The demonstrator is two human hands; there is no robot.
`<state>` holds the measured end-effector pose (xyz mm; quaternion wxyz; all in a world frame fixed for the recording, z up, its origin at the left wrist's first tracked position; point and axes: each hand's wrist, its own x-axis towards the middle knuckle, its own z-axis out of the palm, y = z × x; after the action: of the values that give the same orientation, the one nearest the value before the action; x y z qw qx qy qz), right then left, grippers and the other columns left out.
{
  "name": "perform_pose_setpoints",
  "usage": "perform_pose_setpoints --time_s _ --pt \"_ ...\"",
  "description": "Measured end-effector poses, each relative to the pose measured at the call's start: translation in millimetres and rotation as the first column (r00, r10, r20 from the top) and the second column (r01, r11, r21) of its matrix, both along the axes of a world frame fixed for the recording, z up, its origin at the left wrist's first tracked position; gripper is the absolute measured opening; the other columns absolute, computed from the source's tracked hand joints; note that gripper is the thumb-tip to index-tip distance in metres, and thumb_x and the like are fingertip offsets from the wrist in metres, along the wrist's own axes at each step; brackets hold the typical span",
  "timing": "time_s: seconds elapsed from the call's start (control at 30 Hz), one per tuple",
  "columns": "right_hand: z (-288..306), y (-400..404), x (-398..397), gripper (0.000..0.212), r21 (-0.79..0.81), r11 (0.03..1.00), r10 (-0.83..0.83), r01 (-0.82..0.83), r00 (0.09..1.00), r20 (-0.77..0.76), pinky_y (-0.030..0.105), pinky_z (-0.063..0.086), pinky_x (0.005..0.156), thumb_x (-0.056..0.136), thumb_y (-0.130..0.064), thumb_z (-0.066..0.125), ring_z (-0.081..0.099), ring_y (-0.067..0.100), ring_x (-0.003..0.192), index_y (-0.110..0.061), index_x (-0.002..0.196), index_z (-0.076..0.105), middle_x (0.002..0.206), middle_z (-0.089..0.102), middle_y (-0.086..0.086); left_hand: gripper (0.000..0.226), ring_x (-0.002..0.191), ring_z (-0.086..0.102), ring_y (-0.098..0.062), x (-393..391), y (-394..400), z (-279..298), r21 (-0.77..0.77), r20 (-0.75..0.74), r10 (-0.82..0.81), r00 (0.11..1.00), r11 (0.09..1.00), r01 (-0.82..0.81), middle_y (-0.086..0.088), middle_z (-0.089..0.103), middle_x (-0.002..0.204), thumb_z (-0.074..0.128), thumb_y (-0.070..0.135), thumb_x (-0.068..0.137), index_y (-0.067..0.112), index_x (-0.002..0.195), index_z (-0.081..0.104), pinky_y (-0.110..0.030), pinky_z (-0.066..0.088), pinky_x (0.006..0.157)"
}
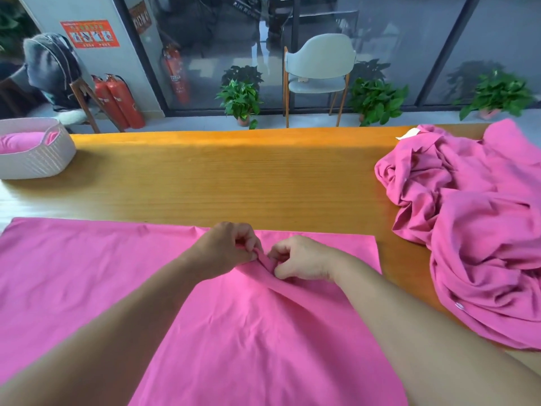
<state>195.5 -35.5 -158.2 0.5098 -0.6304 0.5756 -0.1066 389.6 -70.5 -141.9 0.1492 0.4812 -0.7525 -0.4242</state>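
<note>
- Pink cloth (87,273) lay flat on the worktop (234,177) at my near edge, long axis running left-right.
- My left hand (231,247) and right hand (301,259) each pinched a small raised ridge (265,259) of it, mid-cloth near the far hem.
- Ridge ran diagonally, far-left to near-right.
- Crumpled pink pile (474,230) sat well apart on my right; basket (38,159) far left.

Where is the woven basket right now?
Head view: the woven basket sits at the far left of the wooden table, pink cloth inside, beyond the spread pink sheet.
</note>
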Motion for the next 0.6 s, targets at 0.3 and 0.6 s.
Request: perform_pose_setpoints --time_s 0.3,0.6 --pt "7 -7 5 0.039 0.254 0.967 -0.108 0.023 0.938 0.329 0.03 0.046 0.078 0.072 -0.01 0.067 0.058 0.013 0.085 -0.023 0.109 0.069 0.098 0.066 -0.002 0.036 0.078 0.066 -0.009 4 0 1 0.069 -0.123 0.102 0.987 0.993 -0.094 -0.001 0.075 0.088 0.067 -0.013 0.075 0.018 0.062 0.052 -0.03 0.053 0.078" --pt "25 -12 -38 0.024 0.28 0.956 -0.16 0.084 0.951 0.263 0.026 0.047 0.07 0.069 -0.034 0.079 0.061 0.014 0.073 -0.018 0.084 0.071 0.081 0.066 0.001 0.032 0.082 0.071 -0.012 2 -6 3 0.156 -0.201 0.173 0.964 0.977 -0.142 -0.003 0.074 0.087 0.069 -0.014 0.078 0.011 0.065 0.055 -0.018 0.054 0.076"
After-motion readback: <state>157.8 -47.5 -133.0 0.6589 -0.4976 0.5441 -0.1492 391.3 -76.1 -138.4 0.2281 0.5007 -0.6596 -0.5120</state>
